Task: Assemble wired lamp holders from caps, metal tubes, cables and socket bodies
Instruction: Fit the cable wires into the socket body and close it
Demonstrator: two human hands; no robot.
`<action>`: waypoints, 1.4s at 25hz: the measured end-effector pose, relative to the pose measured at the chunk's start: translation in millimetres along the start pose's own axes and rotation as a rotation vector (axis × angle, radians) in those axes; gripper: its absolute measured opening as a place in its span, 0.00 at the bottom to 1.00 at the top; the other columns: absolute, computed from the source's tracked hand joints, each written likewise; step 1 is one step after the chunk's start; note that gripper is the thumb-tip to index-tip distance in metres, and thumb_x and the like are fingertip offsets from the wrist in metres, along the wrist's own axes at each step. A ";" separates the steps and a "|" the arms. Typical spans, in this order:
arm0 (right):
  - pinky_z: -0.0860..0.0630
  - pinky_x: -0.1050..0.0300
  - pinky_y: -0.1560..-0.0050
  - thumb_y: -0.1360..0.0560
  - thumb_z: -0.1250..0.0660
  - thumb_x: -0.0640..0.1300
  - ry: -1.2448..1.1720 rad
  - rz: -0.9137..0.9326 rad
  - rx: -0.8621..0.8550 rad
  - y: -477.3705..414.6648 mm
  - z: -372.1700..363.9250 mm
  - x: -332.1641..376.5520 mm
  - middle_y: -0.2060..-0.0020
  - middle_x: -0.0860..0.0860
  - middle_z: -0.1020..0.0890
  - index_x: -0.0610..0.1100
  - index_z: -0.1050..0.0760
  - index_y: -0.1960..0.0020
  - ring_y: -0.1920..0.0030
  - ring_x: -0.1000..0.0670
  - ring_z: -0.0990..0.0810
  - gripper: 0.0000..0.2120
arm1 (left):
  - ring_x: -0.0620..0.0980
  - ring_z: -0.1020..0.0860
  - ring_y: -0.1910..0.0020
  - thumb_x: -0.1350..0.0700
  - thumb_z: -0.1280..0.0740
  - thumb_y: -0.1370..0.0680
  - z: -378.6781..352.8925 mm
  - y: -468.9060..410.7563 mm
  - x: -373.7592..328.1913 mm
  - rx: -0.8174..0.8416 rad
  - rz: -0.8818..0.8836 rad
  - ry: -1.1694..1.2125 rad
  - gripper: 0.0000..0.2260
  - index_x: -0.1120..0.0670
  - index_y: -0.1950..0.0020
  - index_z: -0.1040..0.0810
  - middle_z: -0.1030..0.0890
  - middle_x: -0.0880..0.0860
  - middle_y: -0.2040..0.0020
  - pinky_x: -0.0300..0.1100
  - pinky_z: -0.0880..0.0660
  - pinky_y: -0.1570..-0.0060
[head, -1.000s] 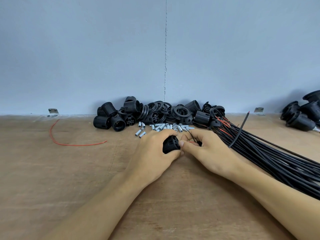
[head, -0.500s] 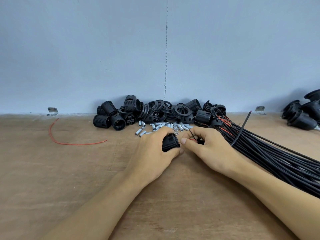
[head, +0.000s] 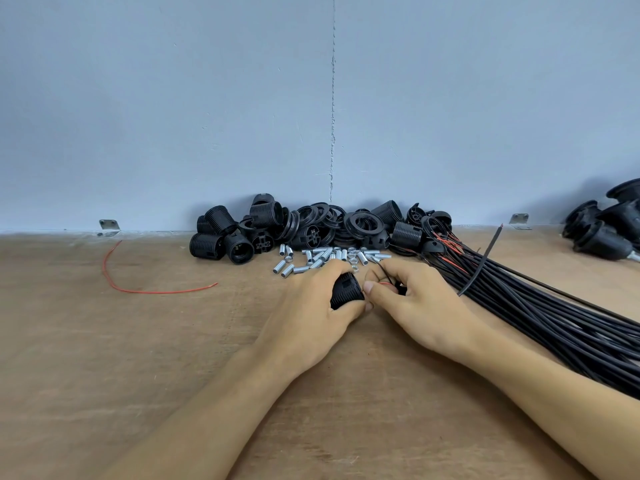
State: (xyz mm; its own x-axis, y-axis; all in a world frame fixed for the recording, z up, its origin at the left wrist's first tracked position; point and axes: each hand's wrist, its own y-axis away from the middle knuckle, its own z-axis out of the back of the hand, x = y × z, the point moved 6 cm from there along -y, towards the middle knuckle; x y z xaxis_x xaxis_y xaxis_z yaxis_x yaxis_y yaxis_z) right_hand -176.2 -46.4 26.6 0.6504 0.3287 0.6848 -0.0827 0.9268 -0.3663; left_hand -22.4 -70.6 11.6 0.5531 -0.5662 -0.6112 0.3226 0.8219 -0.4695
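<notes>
My left hand [head: 311, 310] grips a black ribbed socket body [head: 346, 291] just above the wooden table [head: 138, 358]. Right beside it my right hand [head: 415, 306] pinches thin red and black wire ends [head: 383, 279] at the socket's open side; what lies under its fingers is hidden. Behind the hands lie several short metal tubes [head: 322, 256]. A heap of black socket bodies and caps [head: 311, 230] sits against the wall. A thick bundle of black cables [head: 554, 327] runs from the heap towards the right edge.
A loose red wire [head: 138, 289] curves across the table at the left. More black lamp holder parts [head: 606, 230] sit at the far right by the wall. Two small metal brackets [head: 109, 225] are fixed where table meets the blue-grey wall.
Both hands stay together at the socket body. My right thumb and fingers have shifted slightly on the wire ends; the red wire now shows between them.
</notes>
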 end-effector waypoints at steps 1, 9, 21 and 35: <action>0.35 0.59 0.64 0.23 0.32 0.43 -0.002 0.003 0.000 0.0 -0.3 0.5 0.72 0.54 0.30 0.49 0.25 0.66 0.68 0.55 0.33 0.13 | 0.40 0.23 0.59 0.45 0.24 0.27 0.0 0.0 0.0 -0.004 -0.001 -0.002 0.11 0.43 0.48 0.22 0.20 0.43 0.61 0.37 0.28 0.61; 0.35 0.58 0.64 0.22 0.32 0.43 -0.016 -0.036 0.002 0.5 -2.8 1.9 0.72 0.51 0.29 0.47 0.24 0.65 0.69 0.55 0.33 0.13 | 0.40 0.22 0.58 0.45 0.25 0.27 -1.2 0.6 3.0 0.003 0.004 0.038 0.11 0.42 0.48 0.23 0.19 0.42 0.61 0.31 0.30 0.62; 0.31 0.55 0.61 0.23 0.30 0.44 -0.148 -0.074 -0.004 0.2 0.4 -4.6 0.71 0.55 0.22 0.48 0.20 0.63 0.67 0.55 0.29 0.09 | 0.38 0.21 0.57 0.43 0.25 0.33 -1.6 -3.5 8.9 -0.064 -0.004 0.064 0.14 0.42 0.51 0.24 0.18 0.39 0.59 0.32 0.28 0.59; 0.27 0.54 0.57 0.22 0.33 0.45 0.008 -0.077 -0.031 2.4 -4.3 0.5 0.67 0.49 0.18 0.48 0.21 0.62 0.64 0.49 0.23 0.10 | 0.39 0.21 0.59 0.47 0.21 0.31 0.4 -2.1 6.1 -0.075 0.013 0.074 0.13 0.45 0.55 0.23 0.18 0.40 0.61 0.32 0.28 0.62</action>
State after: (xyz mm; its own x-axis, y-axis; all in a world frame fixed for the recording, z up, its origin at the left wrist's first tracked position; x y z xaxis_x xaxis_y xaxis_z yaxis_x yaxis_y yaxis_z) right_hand -172.8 -44.8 23.4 0.6598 0.2550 0.7068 -0.0085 0.9431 -0.3323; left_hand -19.4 -75.7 9.1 0.4980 -0.5609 -0.6613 0.2559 0.8237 -0.5060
